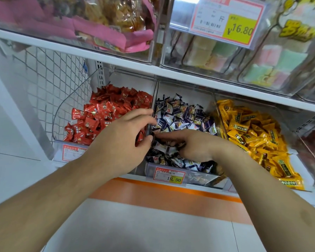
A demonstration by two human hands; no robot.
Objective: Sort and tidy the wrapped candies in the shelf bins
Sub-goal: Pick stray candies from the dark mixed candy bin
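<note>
Three clear bins stand side by side on the lower shelf: red candies on the left, blue-and-white candies in the middle, yellow candies on the right. My left hand hovers over the divider between the red and middle bins, fingers curled. Its thumb tip meets a dark wrapper at the divider; whether it pinches the wrapper I cannot tell. My right hand lies in the middle bin, index finger stretched left toward that wrapper, the other fingers curled down around candies in the pile.
A white shelf board hangs low above the bins, carrying clear boxes of pink-wrapped snacks and pastel sweets. Price tags front the bins. A wire mesh panel closes the left side. An orange strip runs below.
</note>
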